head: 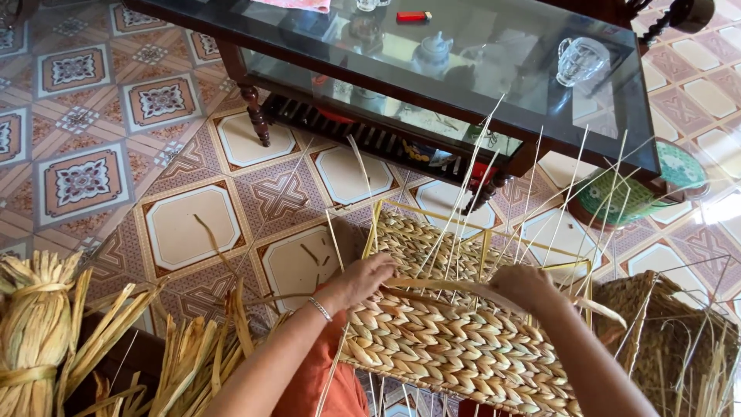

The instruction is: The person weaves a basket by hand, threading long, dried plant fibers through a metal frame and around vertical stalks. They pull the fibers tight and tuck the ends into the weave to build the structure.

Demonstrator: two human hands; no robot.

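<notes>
Head view looks down on the woven basket (455,340), and everything else is best placed from it. You have it tipped on its side across your lap, plaited wall facing up, so the working edge sits right under your hands. Your left hand (363,279) rests on the basket's near-left part with its fingers curled down onto the weave; it seems to pin one end of a flat straw strand (455,287), though the fingertips are hidden and I cannot tell whether they truly pinch it. Your right hand (525,286) is closed over the same strand further along the basket's top, so the strand lies taut between the two hands and flat against the plaiting. Thin pale stakes (494,193) fan out beyond the basket's far edge, left long and loose so a strand can pass between them, and a yellow wire frame (482,224) holds the far rim square. Bundled dried straw (35,332) lies to the left of the basket, within reach of your left arm. A second woven piece (664,332) sits just to the right of the basket. Beyond it stands a glass-topped table (494,85) on a patterned tile floor (100,116).
</notes>
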